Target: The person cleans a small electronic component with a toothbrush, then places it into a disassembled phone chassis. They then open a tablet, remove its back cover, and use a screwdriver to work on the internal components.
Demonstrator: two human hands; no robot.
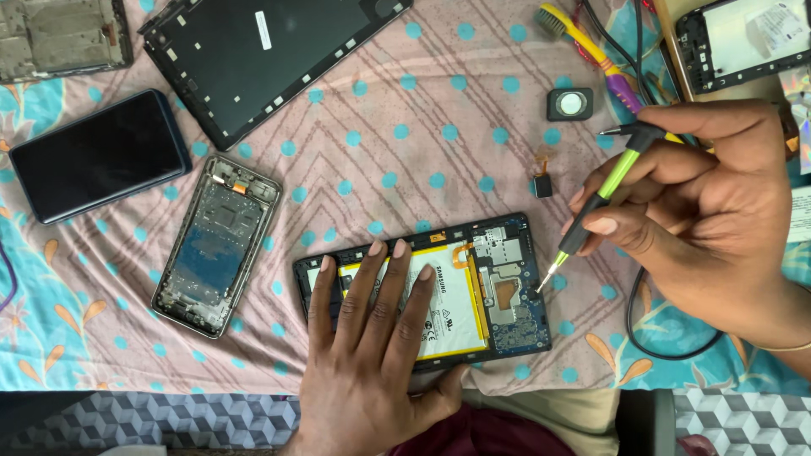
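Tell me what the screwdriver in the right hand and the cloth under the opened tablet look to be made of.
Screwdriver: probably plastic handle, smooth lime green with a black grip section, ending in a thin metal-looking tip. Cloth: looks like soft woven fabric, matte pink with teal dots, slightly wrinkled. The right hand holds the screwdriver beside the opened tablet.

Left hand [372, 338] covers most of the tablet's battery [448, 304]. Top-left phone frame [59, 34] and top-right screen part [743, 38] get cropped by the edges.

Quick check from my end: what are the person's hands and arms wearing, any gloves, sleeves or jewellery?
Both hands are bare, no gloves. The left hand shows no ring or sleeve. The right hand has a thin pale band at the wrist; no sleeve shows on either forearm.
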